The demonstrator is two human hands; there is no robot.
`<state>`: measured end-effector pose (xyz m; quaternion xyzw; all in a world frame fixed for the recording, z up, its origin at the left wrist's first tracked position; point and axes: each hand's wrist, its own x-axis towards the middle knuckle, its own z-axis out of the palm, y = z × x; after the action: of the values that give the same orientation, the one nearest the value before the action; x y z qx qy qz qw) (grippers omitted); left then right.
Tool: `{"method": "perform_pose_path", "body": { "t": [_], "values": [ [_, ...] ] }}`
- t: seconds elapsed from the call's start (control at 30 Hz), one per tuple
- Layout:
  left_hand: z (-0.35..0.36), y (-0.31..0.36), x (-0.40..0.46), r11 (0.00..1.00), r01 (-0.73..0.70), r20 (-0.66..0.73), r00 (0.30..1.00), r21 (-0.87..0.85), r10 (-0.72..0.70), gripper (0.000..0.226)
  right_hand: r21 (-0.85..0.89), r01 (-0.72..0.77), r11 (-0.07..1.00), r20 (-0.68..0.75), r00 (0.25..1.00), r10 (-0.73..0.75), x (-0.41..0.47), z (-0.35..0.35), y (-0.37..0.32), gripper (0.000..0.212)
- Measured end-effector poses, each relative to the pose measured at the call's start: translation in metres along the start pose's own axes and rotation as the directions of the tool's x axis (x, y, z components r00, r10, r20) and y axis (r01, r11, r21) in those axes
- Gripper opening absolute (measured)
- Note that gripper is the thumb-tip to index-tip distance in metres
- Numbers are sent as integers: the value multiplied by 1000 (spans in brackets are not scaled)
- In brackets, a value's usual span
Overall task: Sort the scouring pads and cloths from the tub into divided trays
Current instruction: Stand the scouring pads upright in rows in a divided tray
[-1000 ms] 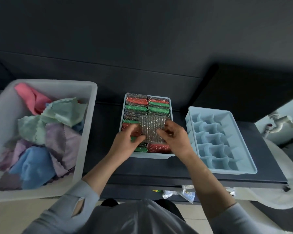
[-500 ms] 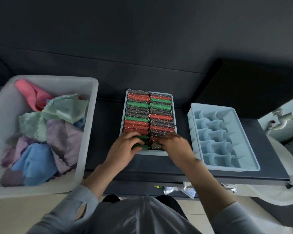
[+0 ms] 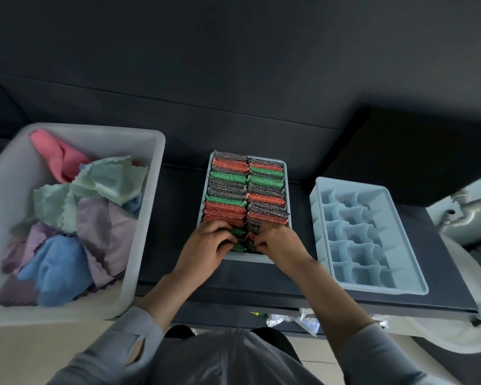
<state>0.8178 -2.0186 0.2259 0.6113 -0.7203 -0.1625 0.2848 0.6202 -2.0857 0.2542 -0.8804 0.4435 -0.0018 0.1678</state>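
Silver pad, held above a second ago, now tucked at near end of pad tray (image 3: 287, 190); left hand (image 3: 210, 245) and right hand (image 3: 278, 243) curl on pads there; tray near full.

The two hands, left (image 3: 210, 244) and right (image 3: 278, 241), cover the near end of the filled pale blue divided tray (image 3: 287, 173), hiding the sparkly scouring pads (image 3: 238, 240) under their curled fingers. Whether either grips a pad cannot be told. The white plastic tub (image 3: 150, 195) of cloths is cut off at the left edge.
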Motion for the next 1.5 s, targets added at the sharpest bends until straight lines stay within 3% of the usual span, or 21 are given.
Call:
{"method": "perform_pose_path", "body": {
  "t": [0.27,0.33,0.4,0.43,0.53,0.63,0.73,0.83,0.9,0.97,1.1,1.17,1.27,1.33,1.5],
  "values": [
    [0,0,-3,1000,1,-15,1000,-3,-1,12,213,-44,976,65,997,31,-2,-8,12,12],
    [1,0,-5,1000,2,-18,1000,-4,-2,12,265,-74,961,-86,991,100,-1,-9,12,8],
    [0,1,-6,1000,7,-17,1000,-9,-7,13,226,-170,959,-332,913,239,4,-8,13,19],
    [0,1,-7,1000,8,-12,1000,-9,-8,13,205,-262,943,-384,864,324,6,-7,14,30],
    [-1,2,-7,1000,4,6,1000,1,-4,14,165,-469,868,-295,816,497,12,-3,18,48],
    [-6,2,-1,999,0,2,1000,52,0,19,161,-424,891,-268,850,453,11,1,26,49],
    [-7,-1,8,982,41,-40,999,186,-34,49,196,-383,903,-319,846,427,-2,-5,37,45],
    [-3,-3,13,962,236,59,967,137,-246,91,188,-442,877,-526,709,469,-33,-14,62,47],
    [-2,-2,14,912,406,188,893,55,-409,103,158,-561,813,-593,604,533,-61,-21,92,54],
    [-2,2,14,885,460,238,855,65,-462,101,162,-707,688,-544,518,660,-89,-31,125,60],
    [-5,12,11,868,480,223,839,126,-496,94,161,-918,362,-212,326,921,-125,-50,177,67],
    [-4,21,3,856,498,238,822,141,-517,93,203,-918,341,-78,332,940,-135,-51,192,49],
    [4,41,-13,841,527,235,808,120,-540,93,253,-857,450,-20,460,888,-148,-49,208,36],
    [15,58,-26,832,544,221,802,111,-554,93,286,-798,530,-34,544,838,-159,-52,217,31],
    [37,102,-32,811,580,229,781,77,-580,89,380,-626,681,-173,676,717,-184,-79,218,9]
  ]
}}
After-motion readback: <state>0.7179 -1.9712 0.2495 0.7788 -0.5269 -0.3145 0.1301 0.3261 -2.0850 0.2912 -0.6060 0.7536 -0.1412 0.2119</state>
